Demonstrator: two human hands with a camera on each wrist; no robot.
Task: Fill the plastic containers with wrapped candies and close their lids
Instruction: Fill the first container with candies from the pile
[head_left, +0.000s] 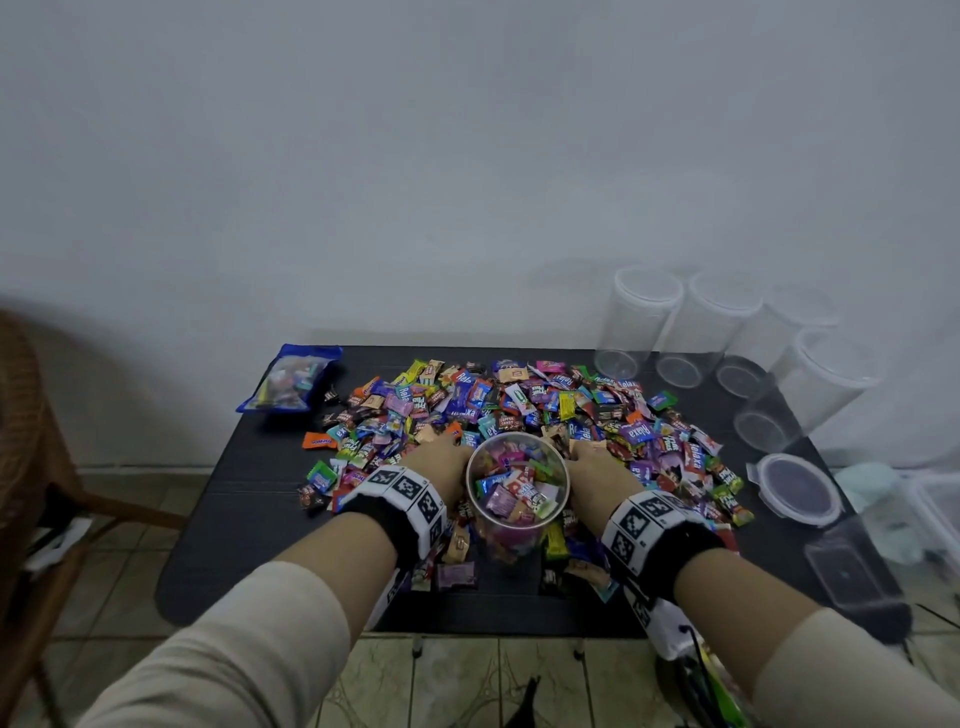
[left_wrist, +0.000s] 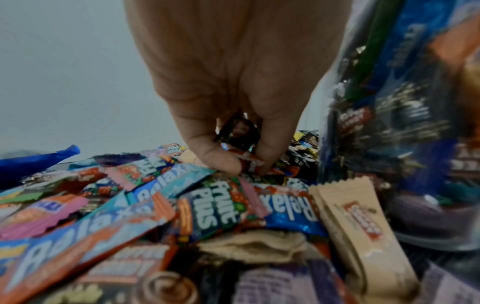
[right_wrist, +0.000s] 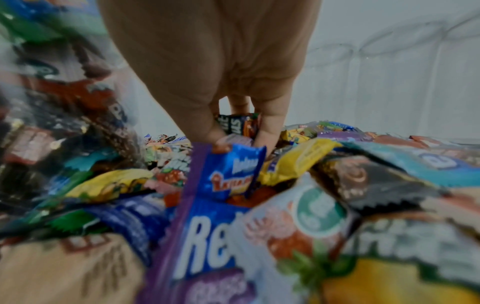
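Candies are heaped across the middle of the black table, reaching toward its far edge at 12 o'clock. A clear container, nearly full and lidless, is flanked by both hands. At 9 o'clock the left hand is curled round several wrappers; at 3 o'clock the right hand pinches wrappers too. Bare tabletop is seen along the near and left edges. Empty containers and a loose lid crowd the right edge.
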